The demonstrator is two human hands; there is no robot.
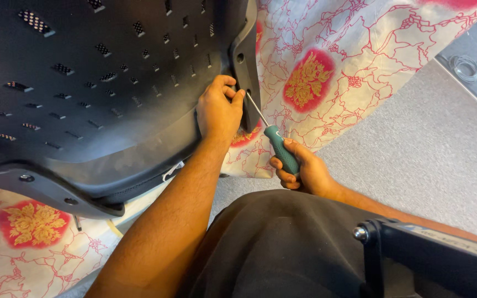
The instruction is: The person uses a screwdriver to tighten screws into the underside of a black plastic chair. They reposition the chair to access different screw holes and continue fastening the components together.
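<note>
Grey floor, left hand (218, 110) gripping chair shell (95, 94), right hand (305, 172) clutching screwdriver (278, 146)

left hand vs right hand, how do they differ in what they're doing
The left hand presses against the black chair shell, fingers curled at its edge; the right hand grips the teal-handled screwdriver. The left sits higher, the right lower. Both are bare and meet at the same edge.
</note>
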